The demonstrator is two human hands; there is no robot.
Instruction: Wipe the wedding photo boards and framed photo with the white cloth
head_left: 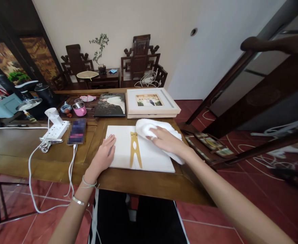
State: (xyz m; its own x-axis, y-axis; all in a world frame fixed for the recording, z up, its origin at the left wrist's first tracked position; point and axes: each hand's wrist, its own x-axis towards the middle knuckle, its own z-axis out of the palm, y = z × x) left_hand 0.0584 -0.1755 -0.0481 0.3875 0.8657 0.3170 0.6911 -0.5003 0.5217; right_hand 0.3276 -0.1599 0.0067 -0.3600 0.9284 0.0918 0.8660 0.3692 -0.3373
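A flat white board [120, 152] lies on the wooden table, with a gold two-legged piece [135, 149] down its middle that looks like a stand. My left hand [106, 153] rests on the board's left edge, fingers stretched out and holding nothing. Bunched under my right hand [165, 138] is a white cloth [146, 126], gripped by the fingers and spread over the board's upper right part. The board's right edge is partly covered by this cloth.
Behind the board are a light wooden picture frame [173, 111] and a dark photo panel [101, 105]. To the left lie a phone [77, 131], a white power strip [57, 130] with trailing cables, and a pink cup [79, 109]. The table's front edge [149, 186] is close to my body.
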